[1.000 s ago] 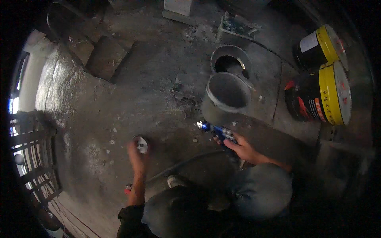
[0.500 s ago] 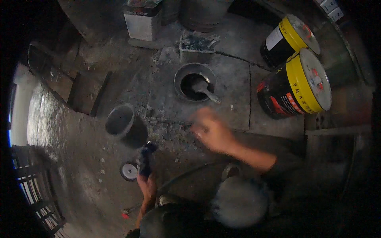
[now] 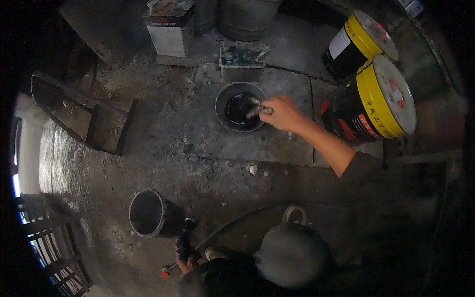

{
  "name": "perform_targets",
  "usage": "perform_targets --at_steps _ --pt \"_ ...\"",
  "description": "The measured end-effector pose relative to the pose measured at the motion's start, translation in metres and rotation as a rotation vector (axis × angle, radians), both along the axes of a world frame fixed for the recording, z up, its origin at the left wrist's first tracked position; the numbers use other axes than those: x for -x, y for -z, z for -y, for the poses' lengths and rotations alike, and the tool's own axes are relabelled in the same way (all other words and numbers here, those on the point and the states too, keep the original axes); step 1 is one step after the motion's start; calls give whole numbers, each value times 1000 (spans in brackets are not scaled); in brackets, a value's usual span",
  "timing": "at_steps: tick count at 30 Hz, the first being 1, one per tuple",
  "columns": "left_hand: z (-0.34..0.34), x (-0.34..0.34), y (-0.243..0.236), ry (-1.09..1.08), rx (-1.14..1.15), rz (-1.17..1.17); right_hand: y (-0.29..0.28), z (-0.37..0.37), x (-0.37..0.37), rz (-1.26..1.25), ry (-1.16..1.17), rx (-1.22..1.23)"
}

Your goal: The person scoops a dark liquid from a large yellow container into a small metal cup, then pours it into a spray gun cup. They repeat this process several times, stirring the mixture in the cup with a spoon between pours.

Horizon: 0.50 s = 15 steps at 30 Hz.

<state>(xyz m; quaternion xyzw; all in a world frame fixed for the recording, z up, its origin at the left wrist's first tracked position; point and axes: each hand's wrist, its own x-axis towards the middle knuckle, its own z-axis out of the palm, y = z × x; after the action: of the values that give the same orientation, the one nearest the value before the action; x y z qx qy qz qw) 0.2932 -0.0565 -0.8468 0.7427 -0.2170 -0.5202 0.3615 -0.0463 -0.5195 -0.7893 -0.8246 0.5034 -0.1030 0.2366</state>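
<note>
My right hand is closed round the handle of a brush. The brush leans into a round grey basin, where dark, shiny liquid surrounds its lower end. Low in the picture, close to my legs, my left hand grips a dark hand tool; its kind is hard to make out. Just beyond that tool, a grey bucket stands with its mouth tilted toward the left of the view. My fingers are partly hidden by the tool.
Behind the basin sits a stained rectangular tub, with a white-and-black tin farther back. Two black-and-yellow drums stand at the right. A curved metal frame lies at the left. A hose crosses the floor near my feet.
My right hand has moved forward to the basin and taken hold of the brush handle. The left hand and its tool sit lower in the view; a pale disc beside them no longer shows.
</note>
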Motion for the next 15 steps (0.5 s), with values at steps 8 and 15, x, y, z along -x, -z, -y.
perform_targets --at_steps 8,15 --pt "-9 1 6 -93 -31 52 46 2 -4 522 455 -140" --pt "-12 2 12 -161 -8 114 90 1 -3 585 891 -563"
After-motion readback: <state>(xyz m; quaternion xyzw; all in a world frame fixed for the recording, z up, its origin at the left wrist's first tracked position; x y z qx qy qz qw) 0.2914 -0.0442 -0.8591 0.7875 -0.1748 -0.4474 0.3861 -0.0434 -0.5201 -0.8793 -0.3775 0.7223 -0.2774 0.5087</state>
